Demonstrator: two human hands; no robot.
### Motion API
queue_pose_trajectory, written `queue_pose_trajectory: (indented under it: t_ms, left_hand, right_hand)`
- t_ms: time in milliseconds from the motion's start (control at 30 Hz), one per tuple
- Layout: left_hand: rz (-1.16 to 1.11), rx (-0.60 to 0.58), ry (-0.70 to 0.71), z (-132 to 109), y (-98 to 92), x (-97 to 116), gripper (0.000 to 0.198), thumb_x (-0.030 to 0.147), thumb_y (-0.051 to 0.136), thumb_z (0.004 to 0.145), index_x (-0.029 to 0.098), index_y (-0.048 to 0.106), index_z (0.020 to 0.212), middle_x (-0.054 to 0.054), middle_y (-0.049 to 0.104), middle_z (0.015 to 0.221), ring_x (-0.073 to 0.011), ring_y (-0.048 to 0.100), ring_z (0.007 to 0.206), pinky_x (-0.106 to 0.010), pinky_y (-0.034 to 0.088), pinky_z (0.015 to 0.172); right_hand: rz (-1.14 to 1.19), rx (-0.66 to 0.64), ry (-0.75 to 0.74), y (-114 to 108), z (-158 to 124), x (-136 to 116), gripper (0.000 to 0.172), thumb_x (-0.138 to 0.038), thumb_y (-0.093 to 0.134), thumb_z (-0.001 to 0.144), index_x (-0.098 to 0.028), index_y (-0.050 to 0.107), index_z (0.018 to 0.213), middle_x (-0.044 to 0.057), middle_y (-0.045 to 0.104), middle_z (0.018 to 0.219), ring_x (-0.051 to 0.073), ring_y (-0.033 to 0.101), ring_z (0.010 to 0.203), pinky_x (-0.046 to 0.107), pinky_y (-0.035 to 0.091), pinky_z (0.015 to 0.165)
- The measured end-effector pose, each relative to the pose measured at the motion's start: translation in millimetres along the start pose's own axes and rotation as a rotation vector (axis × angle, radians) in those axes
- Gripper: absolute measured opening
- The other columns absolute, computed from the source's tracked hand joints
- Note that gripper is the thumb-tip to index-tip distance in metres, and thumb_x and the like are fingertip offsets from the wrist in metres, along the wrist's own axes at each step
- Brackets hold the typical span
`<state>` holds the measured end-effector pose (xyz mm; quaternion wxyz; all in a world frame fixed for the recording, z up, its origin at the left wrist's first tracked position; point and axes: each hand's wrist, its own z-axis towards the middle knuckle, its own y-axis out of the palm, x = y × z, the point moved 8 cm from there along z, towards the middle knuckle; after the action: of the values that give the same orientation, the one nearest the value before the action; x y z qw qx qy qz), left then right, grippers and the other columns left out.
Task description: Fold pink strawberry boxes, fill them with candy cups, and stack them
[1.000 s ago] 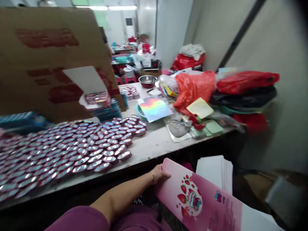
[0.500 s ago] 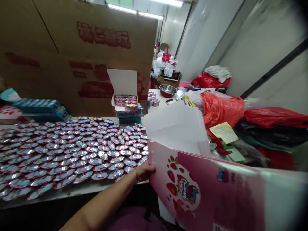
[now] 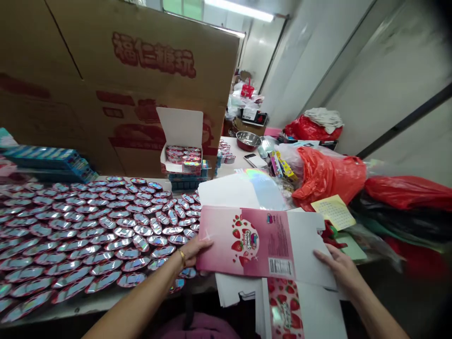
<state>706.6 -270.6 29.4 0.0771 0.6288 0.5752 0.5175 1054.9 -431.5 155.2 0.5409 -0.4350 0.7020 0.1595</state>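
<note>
My left hand [image 3: 192, 250] grips the left edge of a flat pink carton blank with strawberry print [image 3: 254, 242]. My right hand [image 3: 339, 269] holds the blank's white right end, fingers closed over its edge. The blank lies level over the table's [image 3: 106, 299] front edge, on top of more flat blanks [image 3: 282, 306] and white sheets [image 3: 233, 190]. Left of it, several shiny foil-topped cups [image 3: 106, 226] cover the table in rows.
A tall brown cardboard wall [image 3: 106, 84] stands behind the cups. An open white box of cups [image 3: 183, 150] rests on blue packs. Red plastic bags [image 3: 328, 172] and dark bundles pile at the right. A metal bowl [image 3: 247, 139] and a phone sit further back.
The carton blank was lifted from low at the right up onto the table edge and turned flat. My right hand has come into view on its right end.
</note>
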Motion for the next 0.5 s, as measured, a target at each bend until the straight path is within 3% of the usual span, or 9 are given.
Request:
queue_pose_trajectory:
  t_ms: [133,300,400,500]
  left_hand:
    - [0.031,0.080,0.051,63.9,35.1,37.0,0.047,0.018,0.076,0.055,0.012,0.059,0.099,-0.013,0.067,0.092,-0.0255,0.064,0.083,-0.044,0.048,0.084]
    - [0.119,0.205,0.126,162.1,75.9,95.9,0.035,0.008,0.069,0.054,0.011,0.059,0.088,-0.007,0.068,0.076,-0.0203,0.064,0.066,-0.039,0.053,0.072]
    - [0.179,0.288,0.181,202.3,86.0,119.9,0.033,0.005,0.066,0.054,0.012,0.058,0.085,-0.004,0.066,0.068,-0.0183,0.063,0.059,-0.037,0.054,0.067]
    - [0.179,0.397,0.202,219.7,80.5,119.8,0.035,0.003,0.064,0.056,0.013,0.056,0.088,-0.003,0.065,0.064,-0.0169,0.062,0.057,-0.037,0.054,0.067]
  right_hand:
    - [0.025,0.112,-0.106,-30.9,109.7,10.3,0.045,-0.033,0.076,0.046,-0.016,0.065,0.086,0.003,0.069,0.077,0.020,0.064,0.067,0.030,0.053,0.063]
    - [0.011,0.121,-0.175,-50.3,241.5,-11.2,0.040,-0.035,0.073,0.043,-0.015,0.064,0.077,0.003,0.067,0.068,0.018,0.061,0.059,0.030,0.051,0.060]
    - [-0.126,0.110,-0.275,-37.0,287.5,-29.4,0.039,-0.041,0.065,0.052,-0.015,0.063,0.081,0.005,0.067,0.071,0.018,0.061,0.064,0.032,0.050,0.063]
    - [-0.274,0.100,-0.338,-15.2,309.2,-29.4,0.034,-0.042,0.061,0.059,-0.016,0.063,0.081,0.008,0.067,0.082,0.021,0.061,0.081,0.033,0.048,0.072]
